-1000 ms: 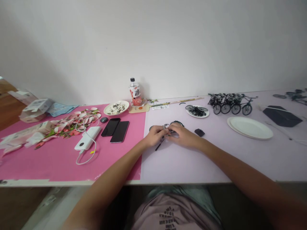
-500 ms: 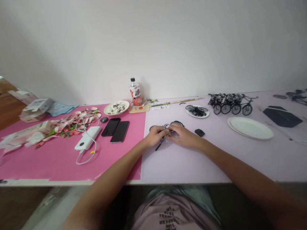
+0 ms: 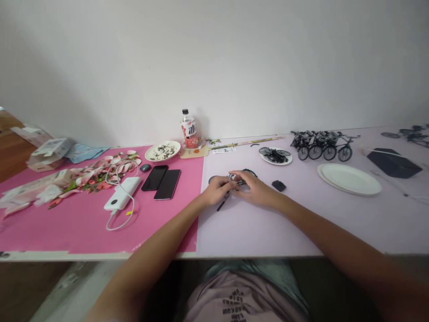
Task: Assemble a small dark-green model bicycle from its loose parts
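Note:
Both hands meet over a miniature bicycle (image 3: 250, 171) at the middle of the table; its wheels show partly beside and behind my fingers. My left hand (image 3: 216, 190) is closed on the left side of it, thumb and fingers pinched. My right hand (image 3: 254, 189) grips it from the right, index finger reaching over the top and fingertips meeting the left ones. A thin black rod (image 3: 221, 205) sticks out below the hands, and I cannot tell whether it belongs to the bicycle. To the right lies a small black piece (image 3: 278, 185).
Several finished miniature bicycles (image 3: 330, 152) stand at the back right, near a plate of black parts (image 3: 275, 162). White plates (image 3: 351, 180) and a dark box (image 3: 393, 163) lie farther right. Left are two phones (image 3: 168, 184), a white power strip (image 3: 122, 194), a bottle (image 3: 189, 132) and pink petals (image 3: 100, 170).
My right index finger has lifted and shifted left toward the left fingertips. The left hand stays nearly where it was, and the other things have not moved.

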`<action>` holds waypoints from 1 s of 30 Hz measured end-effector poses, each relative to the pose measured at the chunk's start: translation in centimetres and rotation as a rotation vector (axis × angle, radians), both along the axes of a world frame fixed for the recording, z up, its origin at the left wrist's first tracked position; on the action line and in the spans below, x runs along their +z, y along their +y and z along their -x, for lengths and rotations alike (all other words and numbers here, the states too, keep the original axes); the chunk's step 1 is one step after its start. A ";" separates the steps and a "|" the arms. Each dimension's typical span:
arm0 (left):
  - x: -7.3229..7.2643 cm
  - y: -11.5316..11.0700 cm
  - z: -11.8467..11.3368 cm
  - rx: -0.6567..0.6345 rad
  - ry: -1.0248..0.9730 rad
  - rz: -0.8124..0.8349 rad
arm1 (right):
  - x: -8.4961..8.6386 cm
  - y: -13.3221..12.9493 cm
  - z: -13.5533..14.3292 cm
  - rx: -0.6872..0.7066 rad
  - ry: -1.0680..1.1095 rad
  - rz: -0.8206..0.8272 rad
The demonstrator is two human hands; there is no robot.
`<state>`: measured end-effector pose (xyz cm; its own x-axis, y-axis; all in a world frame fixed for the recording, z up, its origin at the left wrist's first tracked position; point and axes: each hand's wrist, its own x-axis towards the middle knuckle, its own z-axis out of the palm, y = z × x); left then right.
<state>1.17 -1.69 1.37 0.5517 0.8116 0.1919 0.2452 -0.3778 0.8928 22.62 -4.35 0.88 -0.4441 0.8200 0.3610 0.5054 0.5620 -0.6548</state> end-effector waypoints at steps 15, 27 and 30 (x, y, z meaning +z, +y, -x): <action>0.4 -0.6 -0.4 0.041 -0.101 -0.040 | 0.4 -0.2 0.1 -0.006 0.042 -0.025; 0.8 0.2 -0.2 0.245 -0.438 0.165 | 1.3 -0.5 0.1 -0.088 0.067 0.024; 0.2 0.8 -0.2 0.242 -0.484 0.255 | 1.7 -0.6 0.1 -0.093 0.056 0.061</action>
